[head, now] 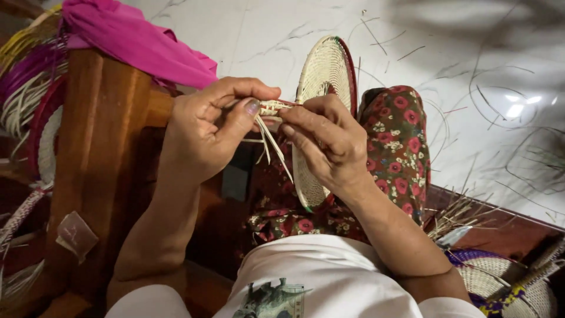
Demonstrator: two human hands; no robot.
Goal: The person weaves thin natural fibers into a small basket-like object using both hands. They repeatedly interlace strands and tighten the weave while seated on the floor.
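Pinched between thumb and forefinger, the rim of a round woven disc (322, 76) is held by both hands at chest height, as seen from the head camera. The left hand (206, 126) closes thumb and index finger on a short bundle of pale straw strands (272, 141) at the disc's edge, the loose ends trailing downward. The right hand (329, 144) grips the same spot from the other side, fingers curled tight against the weave. The disc, cream with a dark red and green border, stands nearly on edge over a lap covered in red floral cloth (400, 141). To the left stands a wooden chair frame (97, 153) draped with a bright pink cloth (135, 41), with coils of weaving material (26, 88) behind it. At lower right lies a purple-trimmed woven basket (500, 282) near scattered straw on the white marbled floor (459, 53).
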